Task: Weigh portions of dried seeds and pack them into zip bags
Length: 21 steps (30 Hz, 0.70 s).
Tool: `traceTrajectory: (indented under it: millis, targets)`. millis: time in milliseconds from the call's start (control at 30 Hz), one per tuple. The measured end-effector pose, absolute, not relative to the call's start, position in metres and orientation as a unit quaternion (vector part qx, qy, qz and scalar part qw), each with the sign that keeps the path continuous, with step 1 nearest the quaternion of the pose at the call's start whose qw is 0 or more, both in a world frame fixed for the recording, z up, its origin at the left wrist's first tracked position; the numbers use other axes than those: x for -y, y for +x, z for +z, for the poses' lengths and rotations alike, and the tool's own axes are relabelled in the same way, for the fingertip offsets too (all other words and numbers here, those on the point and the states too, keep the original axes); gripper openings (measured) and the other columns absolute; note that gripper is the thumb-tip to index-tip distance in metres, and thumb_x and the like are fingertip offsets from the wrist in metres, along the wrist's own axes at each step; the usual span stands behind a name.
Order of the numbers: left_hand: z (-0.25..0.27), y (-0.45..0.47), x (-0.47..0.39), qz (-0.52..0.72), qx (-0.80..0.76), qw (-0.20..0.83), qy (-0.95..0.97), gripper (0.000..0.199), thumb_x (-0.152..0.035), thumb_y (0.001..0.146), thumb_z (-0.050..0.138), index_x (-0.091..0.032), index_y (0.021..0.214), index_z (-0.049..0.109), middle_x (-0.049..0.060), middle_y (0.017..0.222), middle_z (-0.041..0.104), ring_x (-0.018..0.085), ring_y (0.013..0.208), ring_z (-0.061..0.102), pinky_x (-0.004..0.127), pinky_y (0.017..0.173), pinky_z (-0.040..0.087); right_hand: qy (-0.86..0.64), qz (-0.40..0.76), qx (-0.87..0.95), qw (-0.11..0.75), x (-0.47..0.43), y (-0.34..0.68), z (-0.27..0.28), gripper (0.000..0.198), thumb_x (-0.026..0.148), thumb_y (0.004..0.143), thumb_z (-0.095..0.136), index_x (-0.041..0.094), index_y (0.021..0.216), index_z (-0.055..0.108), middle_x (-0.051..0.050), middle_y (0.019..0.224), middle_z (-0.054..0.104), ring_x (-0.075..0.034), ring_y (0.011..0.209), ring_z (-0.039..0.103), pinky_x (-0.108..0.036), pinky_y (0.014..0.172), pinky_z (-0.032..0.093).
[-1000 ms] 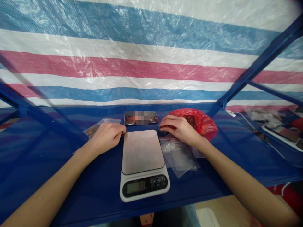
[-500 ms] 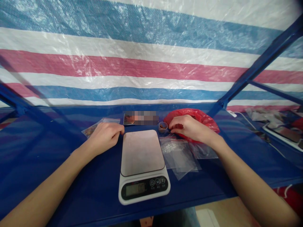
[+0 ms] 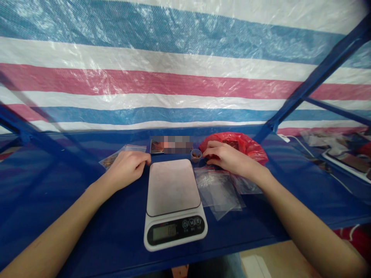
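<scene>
My left hand rests on the shelf with its fingers curled in, beside the upper left corner of a white kitchen scale. Nothing shows in its fingers. The scale's plate is bare and its display reads about 0.0. My right hand reaches in front of a red plastic bag with dark brown contents. Its bent fingers are apart, with the tips at the right side of a small clear cup holding brown bits. Whether they touch the cup I cannot tell.
Clear zip bags lie right of the scale. A zip bag of brown pieces is partly behind my left hand. A flat item with a blurred picture lies behind the scale. Blue shelf posts stand at the sides before a striped sheet.
My right hand has shifted slightly left and its fingers have spread. The small cup sits a little further left. My left hand stays in place.
</scene>
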<state>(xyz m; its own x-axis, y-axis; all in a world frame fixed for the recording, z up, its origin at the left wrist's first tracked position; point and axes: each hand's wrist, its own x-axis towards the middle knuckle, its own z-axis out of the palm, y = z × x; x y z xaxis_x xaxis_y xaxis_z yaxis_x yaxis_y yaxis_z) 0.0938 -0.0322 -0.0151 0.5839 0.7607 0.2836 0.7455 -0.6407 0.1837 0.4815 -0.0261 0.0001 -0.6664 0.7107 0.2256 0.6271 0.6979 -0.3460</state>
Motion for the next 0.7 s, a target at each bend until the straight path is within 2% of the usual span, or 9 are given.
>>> traceTrajectory:
  millis: [133, 333, 467, 567, 700]
  targets:
    - [-0.015, 0.094, 0.032, 0.172, -0.422, 0.026, 0.890, 0.033, -0.009, 0.088, 0.045, -0.023, 0.078, 0.072, 0.001, 0.076, 0.079, 0.020, 0.072, 0.074, 0.030, 0.069, 0.048, -0.363, 0.098, 0.913, 0.159, 0.026, 0.481, -0.008, 0.012, 0.013, 0.093, 0.076, 0.024, 0.094, 0.081, -0.006, 0.101, 0.069, -0.022, 0.095, 0.067, -0.034, 0.086, 0.055]
    - [-0.015, 0.093, 0.032, 0.171, -0.430, 0.029, 0.886, 0.033, -0.009, 0.087, 0.045, -0.023, 0.077, 0.073, 0.001, 0.076, 0.079, 0.021, 0.072, 0.075, 0.030, 0.069, 0.048, -0.364, 0.073, 0.914, 0.162, 0.029, 0.479, 0.000, 0.016, 0.014, 0.098, 0.070, 0.022, 0.086, 0.076, -0.006, 0.098, 0.068, -0.022, 0.093, 0.067, -0.034, 0.082, 0.053]
    - [-0.015, 0.094, 0.032, 0.171, -0.427, 0.026, 0.888, 0.033, -0.009, 0.087, 0.045, -0.023, 0.077, 0.072, 0.001, 0.076, 0.079, 0.021, 0.072, 0.075, 0.030, 0.069, 0.047, -0.388, 0.038, 0.886, 0.252, 0.034, 0.471, 0.015, 0.016, 0.018, 0.103, 0.065, 0.021, 0.091, 0.075, -0.008, 0.096, 0.070, -0.024, 0.090, 0.066, -0.037, 0.082, 0.053]
    - [-0.015, 0.095, 0.032, 0.167, -0.423, 0.024, 0.890, 0.033, -0.009, 0.087, 0.044, -0.023, 0.077, 0.072, 0.001, 0.076, 0.079, 0.021, 0.072, 0.075, 0.030, 0.069, 0.047, -0.373, 0.054, 0.871, 0.314, 0.039, 0.458, 0.015, 0.013, 0.021, 0.104, 0.065, 0.022, 0.096, 0.075, -0.008, 0.097, 0.074, -0.024, 0.090, 0.068, -0.038, 0.084, 0.055]
    - [-0.016, 0.095, 0.032, 0.168, -0.422, 0.023, 0.891, 0.032, -0.008, 0.087, 0.045, -0.023, 0.078, 0.072, 0.001, 0.076, 0.079, 0.021, 0.073, 0.075, 0.030, 0.069, 0.047, -0.352, 0.064, 0.892, 0.275, 0.043, 0.449, 0.011, 0.016, 0.021, 0.106, 0.061, 0.022, 0.107, 0.077, -0.009, 0.101, 0.076, -0.025, 0.094, 0.071, -0.038, 0.085, 0.057]
